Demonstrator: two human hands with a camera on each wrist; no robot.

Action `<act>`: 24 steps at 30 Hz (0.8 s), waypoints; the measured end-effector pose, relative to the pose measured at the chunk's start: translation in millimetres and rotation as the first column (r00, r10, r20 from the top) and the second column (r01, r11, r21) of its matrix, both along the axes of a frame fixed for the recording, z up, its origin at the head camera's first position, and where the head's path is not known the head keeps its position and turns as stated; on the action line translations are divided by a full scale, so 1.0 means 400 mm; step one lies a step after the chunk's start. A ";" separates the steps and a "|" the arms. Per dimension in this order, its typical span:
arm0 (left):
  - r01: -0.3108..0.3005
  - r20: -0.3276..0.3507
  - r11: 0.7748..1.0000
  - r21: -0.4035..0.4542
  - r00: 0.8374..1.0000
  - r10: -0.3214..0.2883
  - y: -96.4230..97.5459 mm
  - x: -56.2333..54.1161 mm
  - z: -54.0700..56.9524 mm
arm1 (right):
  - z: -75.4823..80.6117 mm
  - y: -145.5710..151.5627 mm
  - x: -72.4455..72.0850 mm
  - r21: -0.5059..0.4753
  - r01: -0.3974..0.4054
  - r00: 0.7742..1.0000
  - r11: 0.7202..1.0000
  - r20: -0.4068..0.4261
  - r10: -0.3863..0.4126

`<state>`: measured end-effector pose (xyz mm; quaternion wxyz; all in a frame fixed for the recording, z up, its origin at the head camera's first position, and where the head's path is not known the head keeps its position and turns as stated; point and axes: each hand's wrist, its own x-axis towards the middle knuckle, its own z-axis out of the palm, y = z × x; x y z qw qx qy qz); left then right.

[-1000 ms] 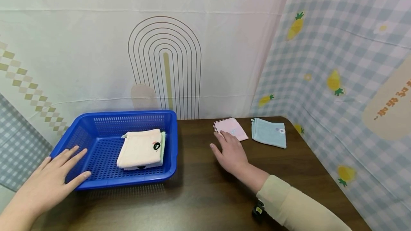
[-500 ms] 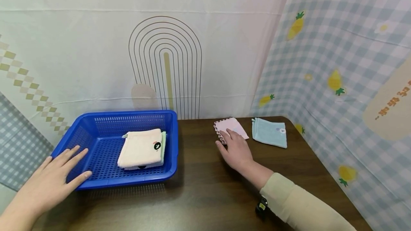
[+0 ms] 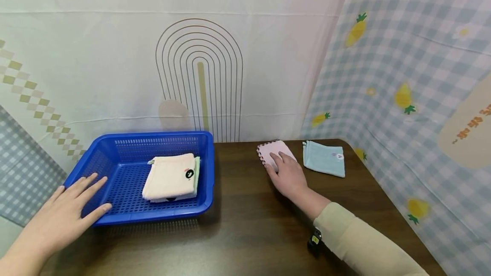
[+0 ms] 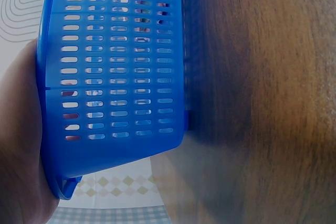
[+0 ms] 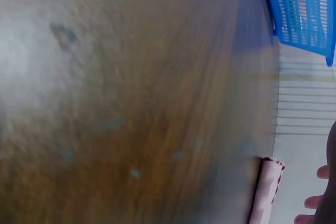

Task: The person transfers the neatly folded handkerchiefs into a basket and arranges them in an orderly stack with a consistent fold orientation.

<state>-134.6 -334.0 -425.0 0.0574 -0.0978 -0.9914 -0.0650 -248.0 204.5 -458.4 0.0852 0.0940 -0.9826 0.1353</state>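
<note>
My left hand (image 3: pixel 65 214) rests with spread fingers over the near left corner of a blue plastic basket (image 3: pixel 210 173). In the left wrist view that hand (image 4: pixel 18 135) lies along the rim, beside the slotted wall. A folded pink towel (image 3: pixel 270 147) with a checkered edge lies on the table at right. My right hand (image 3: pixel 289 179) is over its near part, fingers relaxed and slightly bent. The right wrist view shows the fingers (image 5: pixel 314 202) raised above the pink towel (image 5: pixel 266 190), with a gap. A folded light-blue towel (image 3: pixel 322 160) lies just right of it.
Inside the basket, a stack of folded towels (image 3: pixel 166 176) with a cream one on top sits on the right side. The dark wooden table (image 3: pixel 245 233) backs onto a printed curtain (image 3: pixel 280 67), with a checked curtain (image 3: pixel 414 54) along the right.
My right hand has shifted slightly right over the pink towel, uncovering more of its checkered left edge. The left hand stays at the basket; the whole view has drifted a little.
</note>
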 end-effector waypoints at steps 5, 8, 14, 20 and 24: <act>0.002 0.000 1.000 -0.003 1.000 -0.002 0.000 0.000 0.000 | 0.000 0.014 -0.019 0.013 0.024 0.999 1.000 0.026 -0.024; 0.001 -0.002 1.000 -0.005 1.000 -0.001 0.000 0.000 0.000 | -0.005 0.022 -0.031 0.021 0.042 0.998 0.999 0.047 -0.043; 0.000 -0.006 1.000 -0.002 1.000 0.000 0.001 0.000 -0.001 | -0.019 0.038 -0.054 0.037 0.076 0.994 0.996 0.078 -0.079; 0.005 -0.020 1.000 0.000 1.000 -0.005 -0.002 -0.001 -0.001 | -0.024 0.047 -0.076 0.039 0.103 0.991 0.994 0.088 -0.106; 0.003 -0.015 1.000 -0.001 1.000 -0.003 -0.002 0.001 -0.003 | -0.025 0.048 -0.089 0.038 0.115 0.988 0.993 0.102 -0.119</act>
